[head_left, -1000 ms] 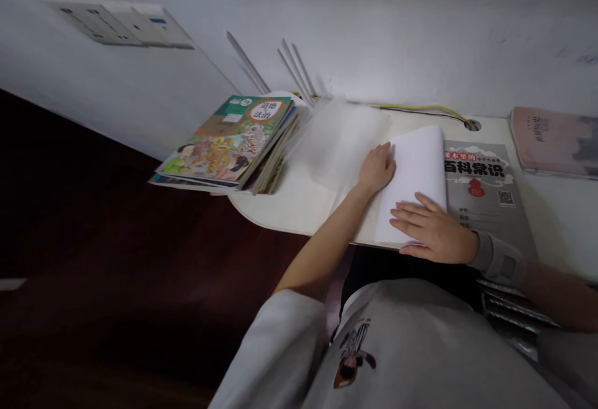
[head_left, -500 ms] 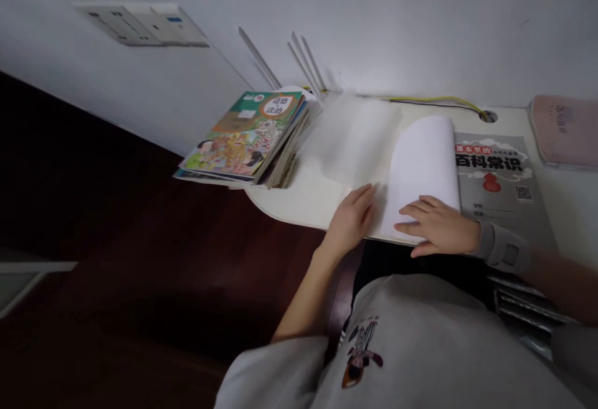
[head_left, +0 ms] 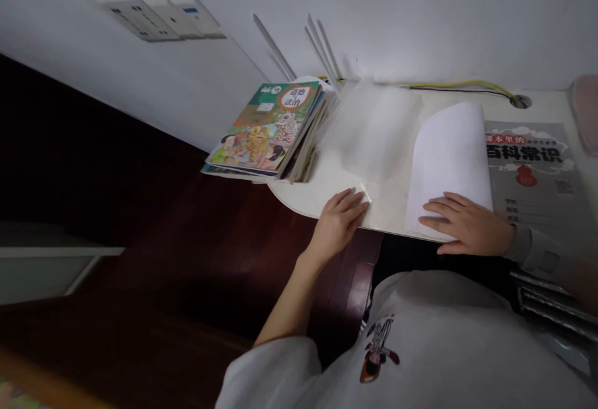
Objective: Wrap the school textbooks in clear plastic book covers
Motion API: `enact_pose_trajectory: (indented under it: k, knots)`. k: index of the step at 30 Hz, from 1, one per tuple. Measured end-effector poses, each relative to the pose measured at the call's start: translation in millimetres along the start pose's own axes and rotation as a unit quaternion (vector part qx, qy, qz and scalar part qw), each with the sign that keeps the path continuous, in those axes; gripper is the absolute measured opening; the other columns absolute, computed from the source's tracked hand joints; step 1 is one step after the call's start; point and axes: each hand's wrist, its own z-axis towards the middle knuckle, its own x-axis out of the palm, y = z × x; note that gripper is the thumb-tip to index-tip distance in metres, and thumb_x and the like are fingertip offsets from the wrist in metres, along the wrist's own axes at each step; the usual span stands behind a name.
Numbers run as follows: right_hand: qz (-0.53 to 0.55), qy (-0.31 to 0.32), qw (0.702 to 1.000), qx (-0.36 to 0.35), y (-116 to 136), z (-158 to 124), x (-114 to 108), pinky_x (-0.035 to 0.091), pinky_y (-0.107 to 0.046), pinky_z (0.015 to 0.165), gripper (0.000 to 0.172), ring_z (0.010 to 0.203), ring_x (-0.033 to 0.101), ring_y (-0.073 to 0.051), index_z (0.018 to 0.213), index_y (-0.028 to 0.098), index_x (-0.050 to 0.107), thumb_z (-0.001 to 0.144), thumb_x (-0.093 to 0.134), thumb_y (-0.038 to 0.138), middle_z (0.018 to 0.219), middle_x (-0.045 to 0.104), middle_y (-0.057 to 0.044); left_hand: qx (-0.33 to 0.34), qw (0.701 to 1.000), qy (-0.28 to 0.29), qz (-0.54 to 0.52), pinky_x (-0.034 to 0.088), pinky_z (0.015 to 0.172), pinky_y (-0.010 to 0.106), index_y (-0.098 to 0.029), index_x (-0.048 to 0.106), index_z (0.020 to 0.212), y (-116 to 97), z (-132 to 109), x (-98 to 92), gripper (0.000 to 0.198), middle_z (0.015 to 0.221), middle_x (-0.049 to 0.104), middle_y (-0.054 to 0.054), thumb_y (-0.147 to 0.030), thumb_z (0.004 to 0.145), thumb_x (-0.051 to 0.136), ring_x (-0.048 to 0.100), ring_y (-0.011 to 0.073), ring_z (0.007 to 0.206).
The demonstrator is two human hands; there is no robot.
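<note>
My left hand is at the table's front edge, its fingers close together on the near corner of a clear plastic sheet. A glint shows on the plastic by the fingertips, and my thumb is hidden. My right hand rests palm down, fingers spread, on the lower part of a white sheet of paper with a curved left side. Against the paper's right edge lies a grey book with black and red Chinese lettering on its cover.
A stack of books, a green and orange one on top, sits at the table's left end. Thin grey bars rise behind it. A yellow cable runs along the wall to a hole. A pink object lies far right.
The view has shifted, so the table and most things on it appear farther right. My left hand has moved a little left relative to the white paper; my right hand stays on the paper.
</note>
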Motion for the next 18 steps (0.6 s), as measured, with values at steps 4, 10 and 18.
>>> enact_pose_trajectory:
  k: [4, 10, 18]
  knots:
    - [0.007, 0.001, 1.0, 0.008, 1.3, 0.0, 1.3, 0.03, -0.049, 0.109, 0.058, 0.13, 0.042, -0.027, 0.135, 0.014, 0.047, 0.091, 0.045, 0.051, 0.138, 0.05, -0.016, 0.066, 0.995, 0.045, 0.065, 0.036, 0.108, 0.051, -0.028, 0.063, 0.12, 1.8, 18.1, -8.1, 0.032, 0.136, 0.055, 0.006, -0.032, 0.094, 0.045, 0.044, 0.0268, 0.13]
    - [0.012, 0.0, 1.0, 0.018, 4.6, 1.0, 1.1, 0.03, -0.048, 0.109, 0.055, 0.129, 0.043, -0.027, 0.135, 0.014, 0.047, 0.091, 0.046, 0.047, 0.138, 0.05, -0.014, 0.132, 0.983, 0.091, 0.091, 0.033, 0.11, 0.048, -0.027, 0.045, 0.139, 9.0, 28.0, -16.0, 0.045, 0.144, 0.046, 0.007, -0.025, 0.094, 0.04, 0.04, 0.0257, 0.134]
    - [0.028, -0.019, 0.999, 0.021, 4.3, 1.1, 4.2, 0.031, -0.048, 0.108, 0.057, 0.127, 0.045, -0.027, 0.134, 0.012, 0.048, 0.089, 0.051, 0.046, 0.136, 0.052, -0.017, 0.301, 0.937, 0.156, 0.082, 0.016, 0.116, 0.049, -0.021, 0.034, 0.145, 13.6, 33.8, -21.8, 0.053, 0.151, 0.035, 0.008, -0.031, 0.093, 0.039, 0.022, 0.0246, 0.143]
